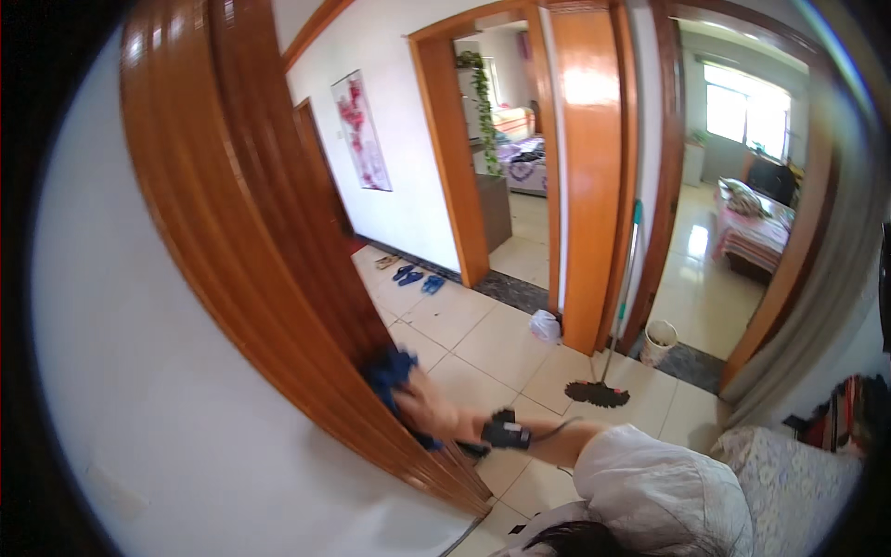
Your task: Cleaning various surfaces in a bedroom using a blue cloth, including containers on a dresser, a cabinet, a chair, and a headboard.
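My right hand (pixel 428 407), blurred, holds a dark blue cloth (pixel 391 372) against the inner face of a glossy brown wooden door frame (pixel 299 278). Part of the cloth is hidden behind the fingers and the frame's edge. Around the wrist sits a black strapped device (pixel 507 429) with a thin cable. A white sleeve (pixel 654 480) covers the upper arm. My left hand is out of view.
A flat mop (pixel 597 394) leans beside a doorway, near a waste bin (pixel 658 341) and a white plastic bag (pixel 545 326). Several slippers (pixel 411 277) lie along the far wall. At right stands something covered by floral cloth (pixel 779 473). Beds show through both doorways.
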`<state>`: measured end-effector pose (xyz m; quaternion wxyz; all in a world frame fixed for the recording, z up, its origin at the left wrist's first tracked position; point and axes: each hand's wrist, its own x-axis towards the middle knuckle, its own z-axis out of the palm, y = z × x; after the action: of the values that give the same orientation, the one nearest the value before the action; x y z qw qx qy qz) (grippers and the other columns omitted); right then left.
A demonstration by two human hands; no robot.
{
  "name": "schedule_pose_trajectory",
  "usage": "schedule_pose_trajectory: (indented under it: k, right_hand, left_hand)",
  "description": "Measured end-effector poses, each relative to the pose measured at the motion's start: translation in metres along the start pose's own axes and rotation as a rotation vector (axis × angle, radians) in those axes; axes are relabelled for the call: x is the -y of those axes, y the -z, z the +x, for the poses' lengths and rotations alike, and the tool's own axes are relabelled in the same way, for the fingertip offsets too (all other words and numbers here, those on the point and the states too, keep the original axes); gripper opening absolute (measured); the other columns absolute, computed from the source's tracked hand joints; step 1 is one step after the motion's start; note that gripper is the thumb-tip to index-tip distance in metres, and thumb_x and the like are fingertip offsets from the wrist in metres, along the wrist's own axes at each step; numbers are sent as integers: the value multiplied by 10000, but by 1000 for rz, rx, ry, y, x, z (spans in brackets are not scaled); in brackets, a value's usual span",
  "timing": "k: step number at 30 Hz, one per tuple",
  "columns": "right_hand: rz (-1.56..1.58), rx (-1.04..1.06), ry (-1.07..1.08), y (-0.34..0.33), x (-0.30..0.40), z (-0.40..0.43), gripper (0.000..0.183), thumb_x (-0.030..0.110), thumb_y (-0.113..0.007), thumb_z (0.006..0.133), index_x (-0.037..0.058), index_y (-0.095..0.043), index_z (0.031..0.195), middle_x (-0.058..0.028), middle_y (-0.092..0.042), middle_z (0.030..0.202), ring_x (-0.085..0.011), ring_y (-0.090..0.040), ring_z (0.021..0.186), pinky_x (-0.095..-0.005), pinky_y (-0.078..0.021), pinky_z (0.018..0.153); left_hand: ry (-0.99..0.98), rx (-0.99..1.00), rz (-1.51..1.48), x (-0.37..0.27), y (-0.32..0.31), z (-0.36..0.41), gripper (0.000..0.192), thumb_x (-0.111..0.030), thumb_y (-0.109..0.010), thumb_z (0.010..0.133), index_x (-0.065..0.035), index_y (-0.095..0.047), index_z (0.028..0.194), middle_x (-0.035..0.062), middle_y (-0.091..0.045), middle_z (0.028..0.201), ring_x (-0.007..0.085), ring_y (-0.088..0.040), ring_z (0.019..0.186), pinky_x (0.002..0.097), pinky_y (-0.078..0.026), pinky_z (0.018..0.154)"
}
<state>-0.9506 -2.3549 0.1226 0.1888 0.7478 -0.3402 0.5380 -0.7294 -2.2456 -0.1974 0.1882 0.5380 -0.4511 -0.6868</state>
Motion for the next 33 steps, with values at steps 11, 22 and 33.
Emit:
schedule_pose_trajectory:
  k: [11,22,33]
  right_hand:
    - [172,917,-1562,3,-9,-382,435,27,-479,777,46,-559,1205,-176,-564,1218,-339,-556,1076,-363,-465,916]
    - [213,296,-1457,248,58,-419,239,114,-480,880,113,-614,1078,-169,-650,964,-351,-619,896,-429,-479,763]
    - [474,-750,-1709,535,130,-469,283,264,-549,897,93,-605,1115,-81,-653,1016,-205,-620,892,-360,-502,796]
  left_hand:
    - [105,198,103,18,-85,-1,440,-282,-536,932,-126,-408,1323,130,-562,1129,251,-549,1038,440,-465,899]
    - [282,313,246,63,-191,-1,452,-288,-539,931,-140,-401,1335,130,-558,1150,252,-546,1055,446,-464,905]
    - [298,589,310,48,-375,0,464,-293,-542,929,-154,-395,1346,130,-553,1170,253,-543,1073,453,-462,912]
